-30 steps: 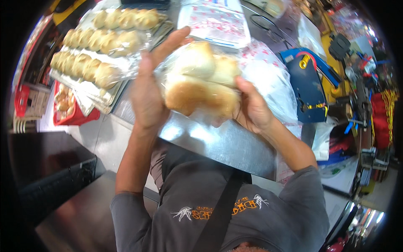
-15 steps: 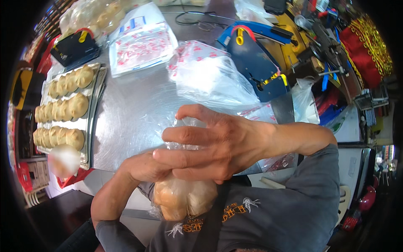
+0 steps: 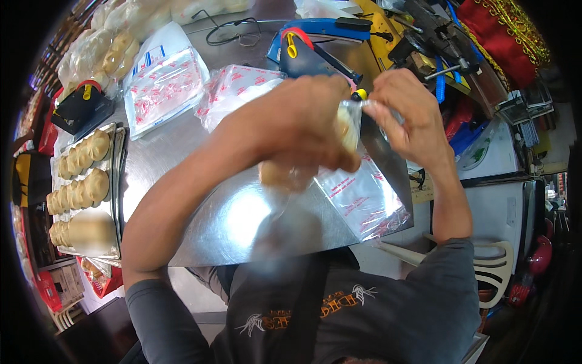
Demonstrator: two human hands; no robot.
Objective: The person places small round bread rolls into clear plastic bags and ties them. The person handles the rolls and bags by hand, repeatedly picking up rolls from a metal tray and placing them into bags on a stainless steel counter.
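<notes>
A clear plastic bag of bread rolls [image 3: 283, 175] hangs over the right part of the metal table, blurred by motion. My left hand [image 3: 312, 121] is wrapped round the bag, its fingers partly smeared. With pinched fingers my right hand [image 3: 412, 118] grips the bag's gathered neck [image 3: 359, 104], pulled out thin between the hands. Just beyond them stands a dark blue bag-neck tape sealer [image 3: 309, 54] with red and yellow parts, partly hidden by my left hand. Flat printed clear bags [image 3: 364, 197] lie under and beside the hands.
At the left, a stack of trays [image 3: 115, 200] bears rows of pale bread rolls [image 3: 88, 189]. Behind it stands a second sealer [image 3: 83, 112]. Packs of plastic bags [image 3: 163, 85] and filled bread bags [image 3: 112, 51] lie farther back. Metal tools [image 3: 433, 42] crowd the far right.
Both hands have gone from near my chest to the sealer, carrying the bag of rolls. They have moved apart, with the bag neck now drawn out between them. The view has shifted.
</notes>
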